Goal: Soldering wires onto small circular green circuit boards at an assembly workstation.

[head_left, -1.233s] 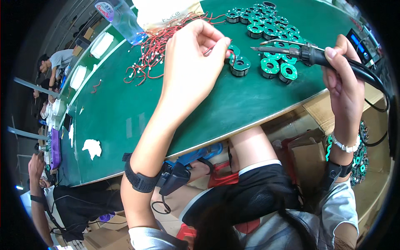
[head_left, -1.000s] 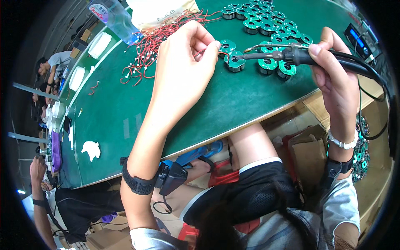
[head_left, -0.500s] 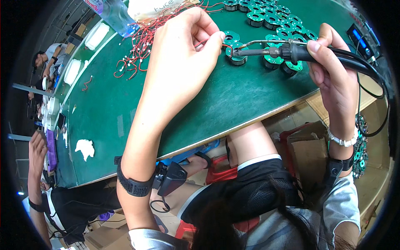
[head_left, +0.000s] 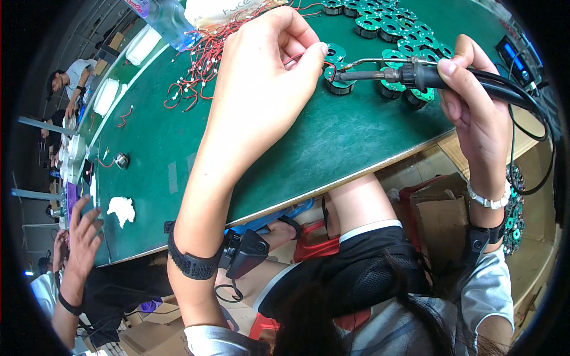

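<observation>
- Pinching the red wire (head_left: 293, 59) between thumb and forefinger, the left hand (head_left: 267, 68) occupies the upper middle of the frame; its grip is narrow and the wire's free end reaches right to the board
- Right hand (head_left: 484, 115), right of the frame: fingers closed around the handle of the soldering iron (head_left: 412, 76), which lies nearly level and points left
- Round green board (head_left: 340, 89), upper middle of the frame, lying flat on the green table (head_left: 279, 166) — the iron's tip is at its upper face, beside the wire's end; exact contact is too small to tell
- Thin metal tube (head_left: 371, 60) above the iron, its end close to the tip
- Good practice, as judged here: wire end motionless against the board, tip flat and steady, light pressure — a push could slide the board, which no finger braces; fingertips are best kept well back from the heat
- Surroundings: clustered boards (head_left: 389, 28) at upper right, tangled red wires (head_left: 205, 68) at upper left of centre
</observation>
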`<move>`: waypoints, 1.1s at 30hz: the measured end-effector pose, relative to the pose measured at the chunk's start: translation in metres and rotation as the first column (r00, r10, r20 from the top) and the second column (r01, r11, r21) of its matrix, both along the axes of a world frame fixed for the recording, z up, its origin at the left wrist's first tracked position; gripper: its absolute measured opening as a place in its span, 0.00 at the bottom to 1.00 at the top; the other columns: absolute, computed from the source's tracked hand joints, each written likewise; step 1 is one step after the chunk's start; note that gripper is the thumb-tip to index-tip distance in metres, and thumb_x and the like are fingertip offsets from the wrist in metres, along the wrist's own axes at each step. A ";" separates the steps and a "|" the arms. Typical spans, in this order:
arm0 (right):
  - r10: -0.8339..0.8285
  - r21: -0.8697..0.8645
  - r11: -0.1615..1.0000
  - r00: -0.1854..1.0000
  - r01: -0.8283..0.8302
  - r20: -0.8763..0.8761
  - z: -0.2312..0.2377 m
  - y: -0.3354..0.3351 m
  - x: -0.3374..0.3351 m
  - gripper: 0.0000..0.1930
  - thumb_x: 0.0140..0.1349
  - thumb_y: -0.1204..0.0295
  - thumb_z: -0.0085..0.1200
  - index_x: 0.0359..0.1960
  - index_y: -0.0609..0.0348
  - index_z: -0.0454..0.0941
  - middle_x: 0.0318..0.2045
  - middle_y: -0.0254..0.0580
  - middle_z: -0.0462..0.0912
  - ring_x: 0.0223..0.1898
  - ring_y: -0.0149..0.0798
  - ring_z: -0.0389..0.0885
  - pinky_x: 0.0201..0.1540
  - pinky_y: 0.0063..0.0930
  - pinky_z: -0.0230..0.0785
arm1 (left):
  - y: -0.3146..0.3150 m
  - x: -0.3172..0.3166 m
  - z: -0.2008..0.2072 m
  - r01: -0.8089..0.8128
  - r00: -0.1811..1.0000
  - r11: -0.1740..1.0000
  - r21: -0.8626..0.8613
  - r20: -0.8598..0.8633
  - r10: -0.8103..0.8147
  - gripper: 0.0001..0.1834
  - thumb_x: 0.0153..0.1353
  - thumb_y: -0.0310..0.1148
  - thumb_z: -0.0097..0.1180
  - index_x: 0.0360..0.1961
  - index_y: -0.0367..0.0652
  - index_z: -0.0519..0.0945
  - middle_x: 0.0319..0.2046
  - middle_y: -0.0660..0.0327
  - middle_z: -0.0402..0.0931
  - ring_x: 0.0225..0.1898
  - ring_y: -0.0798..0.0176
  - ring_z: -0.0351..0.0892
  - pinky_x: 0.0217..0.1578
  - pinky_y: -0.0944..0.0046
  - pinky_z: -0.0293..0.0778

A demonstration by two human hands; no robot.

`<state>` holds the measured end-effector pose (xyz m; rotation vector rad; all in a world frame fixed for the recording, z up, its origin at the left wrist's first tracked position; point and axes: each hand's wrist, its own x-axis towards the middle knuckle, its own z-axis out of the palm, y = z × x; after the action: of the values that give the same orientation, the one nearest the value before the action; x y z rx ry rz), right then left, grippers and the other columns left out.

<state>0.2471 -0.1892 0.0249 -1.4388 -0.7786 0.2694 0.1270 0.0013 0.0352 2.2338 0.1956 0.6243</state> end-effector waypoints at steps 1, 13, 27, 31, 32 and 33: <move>0.000 0.000 1.000 1.000 0.000 0.000 0.000 0.000 0.000 0.08 0.57 0.71 0.50 0.26 0.52 0.64 0.12 0.22 0.60 0.12 0.15 0.55 0.14 0.11 0.41 | 0.000 0.000 0.000 0.000 1.000 1.000 0.000 0.000 0.000 0.07 0.55 0.31 0.54 0.29 0.37 0.72 0.21 0.66 0.72 0.22 0.78 0.68 0.22 0.78 0.63; -0.012 0.001 1.000 1.000 0.012 -0.009 0.000 0.001 -0.002 0.08 0.57 0.71 0.50 0.26 0.52 0.63 0.12 0.22 0.60 0.12 0.15 0.55 0.14 0.11 0.41 | -0.001 0.000 0.000 0.003 1.000 1.000 0.003 0.015 -0.003 0.08 0.55 0.31 0.54 0.29 0.37 0.73 0.20 0.65 0.72 0.21 0.77 0.68 0.22 0.78 0.64; 0.001 0.011 1.000 1.000 -0.001 -0.009 -0.002 0.000 -0.003 0.07 0.58 0.72 0.50 0.26 0.53 0.63 0.11 0.22 0.60 0.12 0.15 0.55 0.14 0.11 0.42 | 0.000 -0.001 0.000 -0.005 1.000 1.000 0.018 0.000 0.005 0.08 0.55 0.31 0.54 0.29 0.36 0.74 0.20 0.64 0.73 0.21 0.77 0.69 0.22 0.77 0.65; 0.018 0.008 1.000 1.000 -0.018 -0.005 -0.001 -0.001 -0.001 0.07 0.58 0.72 0.50 0.26 0.53 0.64 0.11 0.22 0.60 0.12 0.15 0.55 0.14 0.11 0.42 | -0.001 0.002 0.000 -0.006 1.000 1.000 0.010 0.028 0.006 0.08 0.55 0.31 0.54 0.29 0.35 0.74 0.20 0.64 0.73 0.21 0.77 0.69 0.21 0.77 0.65; 0.021 0.006 1.000 1.000 -0.021 -0.019 -0.001 -0.001 -0.001 0.07 0.58 0.72 0.50 0.26 0.53 0.64 0.11 0.22 0.60 0.12 0.15 0.55 0.14 0.11 0.42 | -0.001 0.002 0.000 -0.008 1.000 1.000 0.008 0.020 0.008 0.08 0.55 0.31 0.54 0.29 0.35 0.74 0.20 0.64 0.73 0.21 0.77 0.69 0.21 0.77 0.64; 0.024 0.003 1.000 0.999 -0.024 -0.033 -0.001 -0.001 -0.001 0.07 0.58 0.72 0.50 0.26 0.53 0.64 0.11 0.22 0.60 0.12 0.15 0.55 0.14 0.11 0.42 | -0.001 0.002 0.001 -0.010 1.000 1.000 0.005 0.011 0.010 0.08 0.55 0.31 0.54 0.29 0.35 0.74 0.20 0.64 0.73 0.21 0.77 0.69 0.21 0.78 0.64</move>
<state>0.2462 -0.1897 0.0240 -1.4202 -0.7689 0.3097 0.1291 0.0005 0.0361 2.2348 0.1993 0.6432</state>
